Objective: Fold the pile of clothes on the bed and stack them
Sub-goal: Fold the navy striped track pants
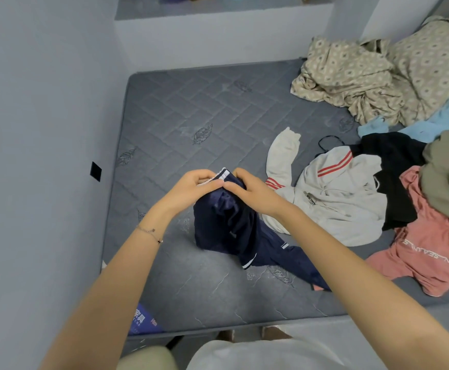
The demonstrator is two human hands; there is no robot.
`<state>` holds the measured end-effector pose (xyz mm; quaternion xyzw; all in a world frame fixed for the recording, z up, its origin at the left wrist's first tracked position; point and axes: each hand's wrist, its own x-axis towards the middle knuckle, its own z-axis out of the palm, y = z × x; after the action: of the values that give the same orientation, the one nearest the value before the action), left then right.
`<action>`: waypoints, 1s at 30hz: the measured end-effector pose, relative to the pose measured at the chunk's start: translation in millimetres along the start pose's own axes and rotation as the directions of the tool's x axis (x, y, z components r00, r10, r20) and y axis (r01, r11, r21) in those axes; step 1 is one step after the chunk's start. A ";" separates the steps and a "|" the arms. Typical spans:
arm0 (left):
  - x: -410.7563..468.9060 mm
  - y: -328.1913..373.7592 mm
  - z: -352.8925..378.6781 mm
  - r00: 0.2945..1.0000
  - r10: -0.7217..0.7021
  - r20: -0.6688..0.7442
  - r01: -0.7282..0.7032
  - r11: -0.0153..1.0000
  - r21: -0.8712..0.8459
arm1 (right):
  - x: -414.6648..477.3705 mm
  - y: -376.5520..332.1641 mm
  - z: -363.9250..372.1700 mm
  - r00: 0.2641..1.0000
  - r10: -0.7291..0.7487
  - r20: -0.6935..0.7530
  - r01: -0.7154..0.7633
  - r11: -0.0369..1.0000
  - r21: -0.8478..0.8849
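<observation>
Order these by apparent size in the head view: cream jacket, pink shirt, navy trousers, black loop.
1. cream jacket
2. pink shirt and navy trousers: alike, both bunched and partly covered
3. black loop, smallest

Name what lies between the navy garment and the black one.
The cream red-striped jacket lies between the navy garment and the black garment, as the head view shows.
</observation>
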<state>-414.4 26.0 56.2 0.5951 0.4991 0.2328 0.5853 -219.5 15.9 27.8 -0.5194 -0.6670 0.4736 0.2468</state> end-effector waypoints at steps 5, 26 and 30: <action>2.0 1.3 -6.4 0.991 0.086 -0.104 -0.090 0.995 -0.033 | -4.1 10.8 2.6 0.982 0.065 0.178 -0.074 0.996 0.048; -5.3 21.8 -100.9 0.668 -0.057 -0.742 -0.381 0.830 -0.407 | 29.0 -62.3 -42.3 0.890 0.137 -0.434 0.052 0.917 0.396; -6.5 45.8 -110.1 0.621 -0.001 -0.784 -0.449 0.819 -0.357 | 35.3 -113.5 -58.3 0.853 0.065 -0.517 0.161 0.911 0.381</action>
<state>-497.0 79.9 123.5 0.3206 0.5308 0.6586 0.4263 -235.7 69.1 148.0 -0.5467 -0.4740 0.4387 0.5329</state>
